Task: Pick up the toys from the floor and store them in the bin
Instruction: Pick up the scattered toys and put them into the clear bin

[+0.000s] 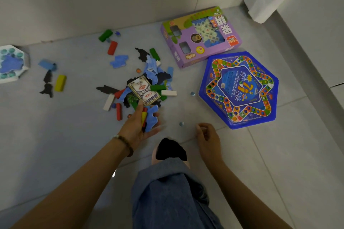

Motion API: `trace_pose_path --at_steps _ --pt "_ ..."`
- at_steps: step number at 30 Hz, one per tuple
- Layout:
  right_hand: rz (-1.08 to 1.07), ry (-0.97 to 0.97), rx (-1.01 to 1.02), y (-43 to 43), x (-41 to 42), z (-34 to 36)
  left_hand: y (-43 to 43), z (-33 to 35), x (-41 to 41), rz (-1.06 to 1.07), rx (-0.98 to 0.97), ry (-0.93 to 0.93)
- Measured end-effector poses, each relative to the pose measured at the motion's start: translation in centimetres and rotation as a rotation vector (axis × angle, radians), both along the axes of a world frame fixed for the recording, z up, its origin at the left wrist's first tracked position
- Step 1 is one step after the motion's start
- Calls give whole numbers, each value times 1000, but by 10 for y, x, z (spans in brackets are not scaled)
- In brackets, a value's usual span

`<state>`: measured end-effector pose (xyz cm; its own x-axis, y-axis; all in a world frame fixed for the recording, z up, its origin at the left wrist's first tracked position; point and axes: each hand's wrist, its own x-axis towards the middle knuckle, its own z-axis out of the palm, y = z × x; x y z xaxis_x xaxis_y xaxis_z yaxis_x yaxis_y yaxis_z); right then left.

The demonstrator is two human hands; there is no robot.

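Note:
My left hand [138, 126] holds a bunch of toys: a playing card box [144, 90], a blue foam piece [151, 118] and a red and a yellow block. Just beyond it lies a heap of blue and black foam pieces and coloured blocks [156, 80]. My right hand [207, 135] hovers low over the floor with its fingers curled together; whether it pinches something I cannot tell. A small blue marble [181, 123] lies between my hands, another marble [192, 93] further off. No bin is in view.
A purple game box [201, 37] and a blue hexagonal game board [239, 89] lie at the right. A white hexagonal tray [11, 63] sits at the left edge. Loose blocks [60, 82] are scattered left. A wall runs behind; my foot [170, 149] is below my hands.

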<state>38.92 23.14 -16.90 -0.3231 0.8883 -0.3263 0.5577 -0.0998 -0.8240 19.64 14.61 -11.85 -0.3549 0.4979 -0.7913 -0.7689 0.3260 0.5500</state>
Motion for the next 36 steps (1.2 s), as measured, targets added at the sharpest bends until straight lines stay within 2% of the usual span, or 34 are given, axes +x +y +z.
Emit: trace_pose_path --at_steps 5,10,11,13,16,18,20,23,25,30,33,35,36 --pt "256 -202 91 25 -51 12 -5 3 -6 -33 64 -17" --pt "590 -414 241 49 -103 14 -11 6 -18 42 87 -46" --pt "604 -416 236 51 -106 13 -14 6 -20 35 104 -35" --pt "451 -269 69 51 -108 15 -16 4 -25 33 88 18" --pt "53 114 -506 53 -103 30 -16 -1 -27 78 70 51" --pt "-27 213 -708 54 -95 36 -17 -1 -27 53 87 58" --pt "76 141 -649 50 -90 38 -21 5 -29 78 77 26" --pt "378 11 -312 32 -91 34 -27 11 -36 160 80 0" --pt "540 -17 -179 19 -97 27 -31 10 -40 177 83 2" --pt "713 -221 16 5 -109 15 -34 4 -42 151 91 11" --pt "674 -208 15 6 -112 19 -33 3 -39 138 95 19" --pt "454 -102 -148 7 -115 25 -32 2 -37 152 107 10" --pt "305 -22 -306 10 -116 29 -30 1 -37 161 119 6"
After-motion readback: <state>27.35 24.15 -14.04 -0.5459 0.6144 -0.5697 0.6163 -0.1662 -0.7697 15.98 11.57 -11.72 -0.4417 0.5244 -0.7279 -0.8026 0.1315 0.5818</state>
